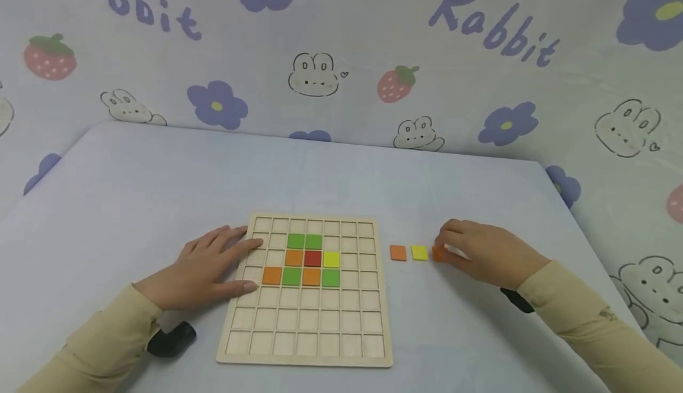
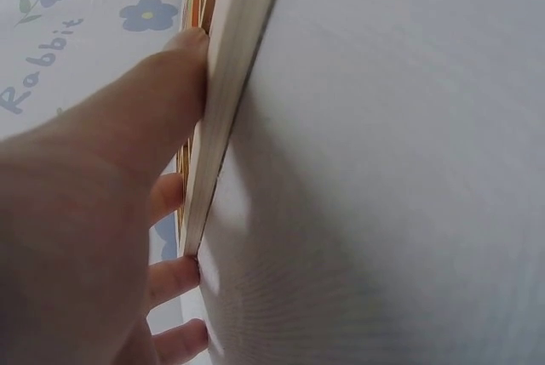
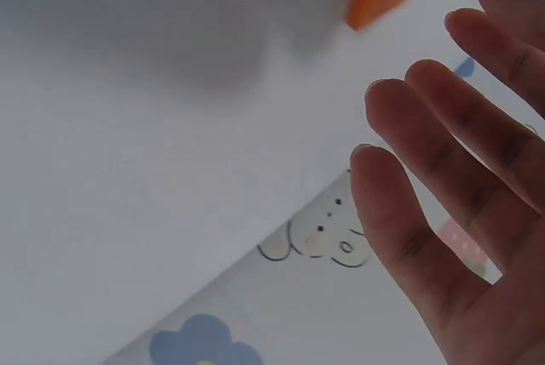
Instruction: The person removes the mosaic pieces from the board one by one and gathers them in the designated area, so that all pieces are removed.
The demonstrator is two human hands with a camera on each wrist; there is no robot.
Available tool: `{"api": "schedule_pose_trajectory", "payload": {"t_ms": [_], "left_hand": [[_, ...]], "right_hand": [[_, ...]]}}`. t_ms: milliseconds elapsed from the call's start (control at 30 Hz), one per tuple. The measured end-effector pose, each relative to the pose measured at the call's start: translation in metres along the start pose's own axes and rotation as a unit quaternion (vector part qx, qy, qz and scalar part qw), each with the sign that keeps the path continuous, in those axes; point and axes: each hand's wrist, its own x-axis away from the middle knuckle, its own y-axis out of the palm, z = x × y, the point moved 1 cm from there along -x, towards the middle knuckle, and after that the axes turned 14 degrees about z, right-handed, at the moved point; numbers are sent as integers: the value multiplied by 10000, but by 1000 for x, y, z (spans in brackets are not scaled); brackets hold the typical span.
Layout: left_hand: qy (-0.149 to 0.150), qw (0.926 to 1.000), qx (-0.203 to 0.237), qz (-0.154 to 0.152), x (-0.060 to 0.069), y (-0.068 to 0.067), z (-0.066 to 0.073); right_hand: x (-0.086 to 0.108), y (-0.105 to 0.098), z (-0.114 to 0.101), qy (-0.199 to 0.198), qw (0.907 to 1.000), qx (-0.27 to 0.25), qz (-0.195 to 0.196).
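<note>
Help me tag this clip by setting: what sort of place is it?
Probably an indoor tabletop setup for play or filming: a pale table, a rabbit-print backdrop right behind it, and a wooden grid board holding coloured tiles.

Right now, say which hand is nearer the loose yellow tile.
Right. The right hand is just right of the loose yellow tile; the left hand is well left, touching the wooden grid board.

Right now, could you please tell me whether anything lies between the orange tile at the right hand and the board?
Yes: a yellow tile, then another orange tile nearer the board, lie on the table between them.
</note>
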Motion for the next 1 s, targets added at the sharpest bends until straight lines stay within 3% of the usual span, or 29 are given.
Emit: {"api": "schedule_pose_trajectory", "payload": {"t_ms": [133, 233, 400, 633, 800, 1000], "left_hand": [[-23, 10000, -35, -3, -2, 2, -2], [-22, 10000, -58, -18, -3, 3, -3], [-30, 9999, -102, 1, -3, 1, -1], [-79, 9999, -98, 5, -1, 1, -3], [-78, 9999, -109, 41, -1, 0, -2], [-106, 9999, -87, 1, -1, 0, -2]], "right_hand": [[-14, -4, -4, 95, 9998, -48, -156], [-26, -4, -12, -43, 9998, -99, -160], [-56, 1, -36, -437, 9985, -300, -119], [-96, 12, -73, -979, 9931, -434, -474], [-109, 24, -88, -1197, 9885, -631, -669], [-114, 36, -96, -1517, 9843, -732, -532]]}}
